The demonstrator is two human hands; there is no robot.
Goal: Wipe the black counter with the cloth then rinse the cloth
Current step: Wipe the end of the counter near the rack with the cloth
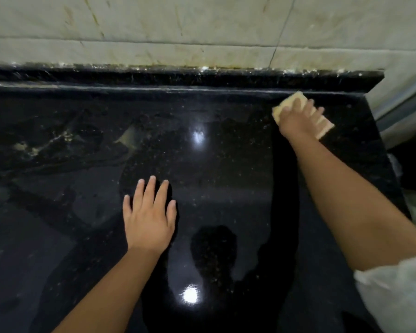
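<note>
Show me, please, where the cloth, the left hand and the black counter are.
cloth (281, 107): head view, upper-left corner.
left hand (149, 221): head view, back of hand.
black counter (226, 169): head view, bare surface.

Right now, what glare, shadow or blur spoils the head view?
Head view: two bright light reflections on the glossy black counter; the person's dark silhouette reflected at bottom centre; slight blur on the right hand and cloth; wide-angle bending at the back wall.
</note>
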